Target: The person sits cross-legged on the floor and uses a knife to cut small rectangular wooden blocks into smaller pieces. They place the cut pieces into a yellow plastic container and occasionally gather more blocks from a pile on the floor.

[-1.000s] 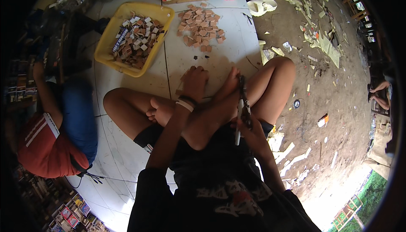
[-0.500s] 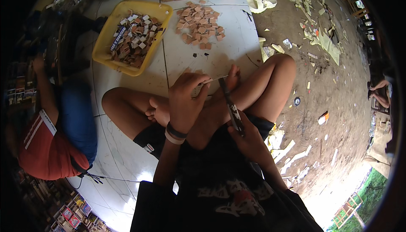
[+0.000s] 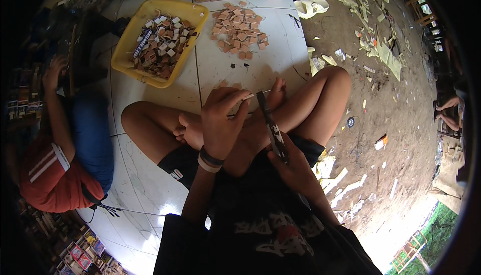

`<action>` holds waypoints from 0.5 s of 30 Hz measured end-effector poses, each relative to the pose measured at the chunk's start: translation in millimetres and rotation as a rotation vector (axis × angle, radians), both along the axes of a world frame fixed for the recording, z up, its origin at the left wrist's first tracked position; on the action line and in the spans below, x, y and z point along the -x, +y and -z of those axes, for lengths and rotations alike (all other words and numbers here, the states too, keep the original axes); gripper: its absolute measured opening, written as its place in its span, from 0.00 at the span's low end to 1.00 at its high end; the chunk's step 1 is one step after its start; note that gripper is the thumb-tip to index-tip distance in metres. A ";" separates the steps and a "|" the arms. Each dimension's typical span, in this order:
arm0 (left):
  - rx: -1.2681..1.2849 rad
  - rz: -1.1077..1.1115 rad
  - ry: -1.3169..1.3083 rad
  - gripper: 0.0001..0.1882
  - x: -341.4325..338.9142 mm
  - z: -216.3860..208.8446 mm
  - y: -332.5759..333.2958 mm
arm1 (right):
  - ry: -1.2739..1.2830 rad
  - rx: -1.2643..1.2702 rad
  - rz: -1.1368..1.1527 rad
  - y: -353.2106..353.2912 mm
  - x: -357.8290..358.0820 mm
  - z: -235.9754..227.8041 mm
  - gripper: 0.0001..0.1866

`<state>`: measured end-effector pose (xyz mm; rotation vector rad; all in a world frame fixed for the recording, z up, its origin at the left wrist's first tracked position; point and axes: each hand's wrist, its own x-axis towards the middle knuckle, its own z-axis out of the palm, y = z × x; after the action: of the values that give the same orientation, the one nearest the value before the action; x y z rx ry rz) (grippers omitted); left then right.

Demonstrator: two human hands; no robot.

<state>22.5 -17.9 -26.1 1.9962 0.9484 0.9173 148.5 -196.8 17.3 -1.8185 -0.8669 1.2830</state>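
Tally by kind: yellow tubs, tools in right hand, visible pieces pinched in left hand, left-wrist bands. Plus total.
Yellow tub: 1
Dark hand tool, right hand: 1
Small thin piece, left hand: 1
Wristbands: 2
Total: 5

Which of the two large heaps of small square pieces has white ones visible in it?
The heap in the yellow basin: white pieces show among the brown ones, while the heap on the white tiles looks brown throughout.
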 end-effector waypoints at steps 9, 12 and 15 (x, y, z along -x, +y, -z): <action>0.013 -0.003 0.012 0.13 4.1 -1.0 0.3 | -0.067 -0.014 -0.007 2.5 3.3 -3.4 0.27; 0.009 -0.003 0.031 0.14 5.4 -0.7 0.6 | -0.068 -0.029 -0.006 3.2 3.9 -2.6 0.27; -0.001 -0.003 0.032 0.14 5.7 -0.4 1.0 | -0.070 -0.045 -0.003 3.6 4.6 -2.5 0.27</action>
<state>16.8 -16.9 -25.8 2.0160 0.9687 0.8897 143.9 -193.2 19.8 -1.8367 -0.9286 1.1986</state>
